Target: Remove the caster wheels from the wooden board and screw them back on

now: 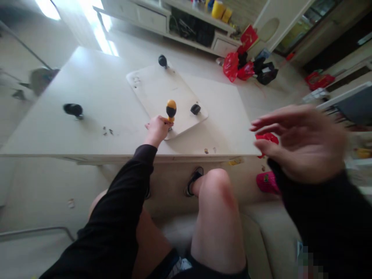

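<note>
A screwdriver (171,110) with a yellow and black handle stands nearly upright over the near corner of a white rounded board (177,89). My left hand (157,131) is closed at its lower end, fingers partly hidden. What lies right under the tip is hard to make out. My right hand (308,145) is raised beyond the table's right edge, blurred, fingers apart and holding nothing. Black caster wheels stand at the board's far corner (162,61) and right corner (195,109). The remaining corner shows small holes.
Another black caster (73,110) lies on the white table (95,85) to the left, with several small screws (107,131) near it. Small bits (206,150) lie at the front edge. Red bags (231,66) sit on the floor beyond; my knees are below the table.
</note>
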`<state>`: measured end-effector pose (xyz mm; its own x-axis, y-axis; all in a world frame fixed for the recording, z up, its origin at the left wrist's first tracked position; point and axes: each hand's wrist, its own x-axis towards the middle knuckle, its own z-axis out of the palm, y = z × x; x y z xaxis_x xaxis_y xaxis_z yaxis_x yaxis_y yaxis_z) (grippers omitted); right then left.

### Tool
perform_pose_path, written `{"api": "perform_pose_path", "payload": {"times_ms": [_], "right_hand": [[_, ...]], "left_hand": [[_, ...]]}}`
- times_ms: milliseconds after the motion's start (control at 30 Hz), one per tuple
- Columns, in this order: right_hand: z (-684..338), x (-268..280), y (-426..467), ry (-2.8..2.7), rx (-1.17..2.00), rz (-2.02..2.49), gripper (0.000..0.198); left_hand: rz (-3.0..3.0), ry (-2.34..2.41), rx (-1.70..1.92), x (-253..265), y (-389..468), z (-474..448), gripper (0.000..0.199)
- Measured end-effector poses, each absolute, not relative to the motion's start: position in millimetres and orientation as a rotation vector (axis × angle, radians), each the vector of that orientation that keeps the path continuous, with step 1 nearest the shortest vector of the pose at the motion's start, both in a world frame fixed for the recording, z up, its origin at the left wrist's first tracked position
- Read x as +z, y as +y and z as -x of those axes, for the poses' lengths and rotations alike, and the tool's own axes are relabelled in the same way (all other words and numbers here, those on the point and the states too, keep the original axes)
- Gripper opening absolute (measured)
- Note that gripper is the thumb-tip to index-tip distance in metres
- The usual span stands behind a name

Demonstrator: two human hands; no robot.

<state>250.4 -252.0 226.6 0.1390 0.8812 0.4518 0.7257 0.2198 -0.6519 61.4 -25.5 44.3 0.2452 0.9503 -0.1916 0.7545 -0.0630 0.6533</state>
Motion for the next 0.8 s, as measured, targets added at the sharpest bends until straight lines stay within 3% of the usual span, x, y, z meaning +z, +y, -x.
{"api": "perform_pose_path", "payload": {"times_ms": [67, 233, 333, 567, 800], "right_hand": [[-249.9, 193.1, -208.2, -1.584, 0.308, 1.539, 0.032], [-209.6, 86.8, -108.0, -1.362, 0.443, 1.463, 0.072], [-202.1, 59.4, -83.3, -1.358, 0.547, 1.381, 0.078], [-206.9, 43.6, -65.8, -1.373, 0.642, 1.253, 0.066], [-205.1, 43.9, -52.9, -1.414, 0.576, 1.225, 0.047]], "left_hand": [[-1.870, 1.550, 0.406, 40.7, -23.5, -60.2, 0.018], [-1.890, 1.520, 0.424, 38.8, -24.2, -56.7, 0.016], [-1.940, 1.498, 0.442, 38.7, -24.0, -55.3, 0.016], [-2.003, 1.430, 0.467, 35.4, -22.0, -58.0, 0.021], [-1.983, 1.451, 0.467, 38.4, -16.7, -60.9, 0.009]]}}
